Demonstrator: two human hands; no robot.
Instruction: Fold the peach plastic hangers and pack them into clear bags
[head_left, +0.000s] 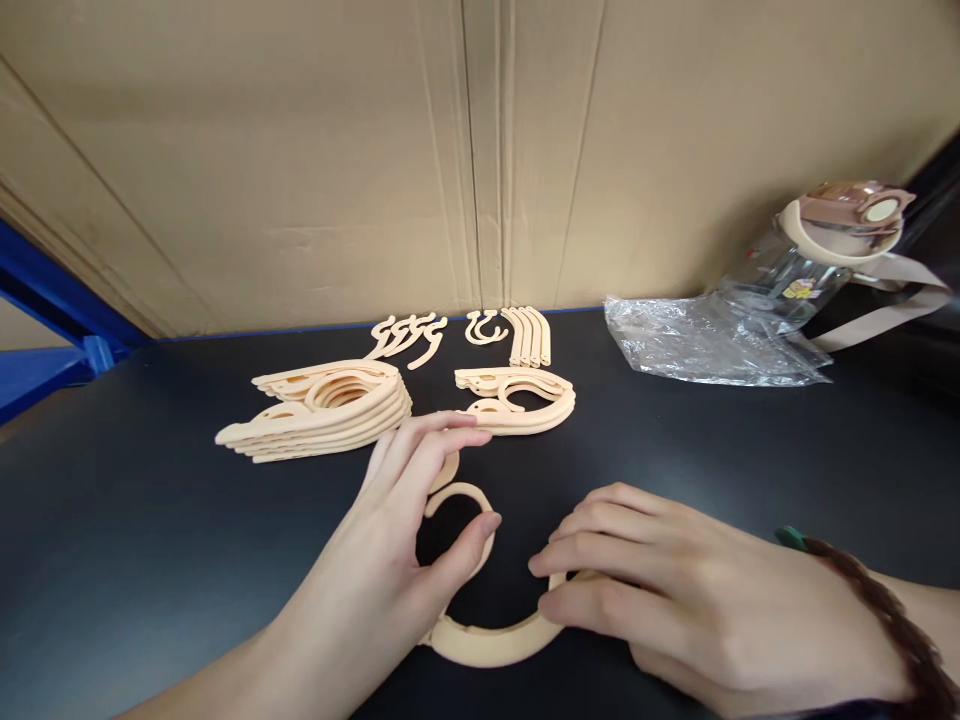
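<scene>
Hanger (pixel 499 645), cream, sits low in the head view between both hands, over the black tabletop (pixel 720 450). Left hand (pixel 401 515): thumb on its curled hook, fingers fanned out above; can't tell whether they grip. Right hand (pixel 660 580): thumb and fingers pinch the hanger's right end. Behind the left hand: taller hanger stack (pixel 375 425); right of it, shorter hanger stack (pixel 553 415). Farther back: loose hooks (pixel 433 345) and curved strips (pixel 535 340). Far right: clear plastic bag (pixel 675 345) by the strapped water bottle (pixel 806 275).
</scene>
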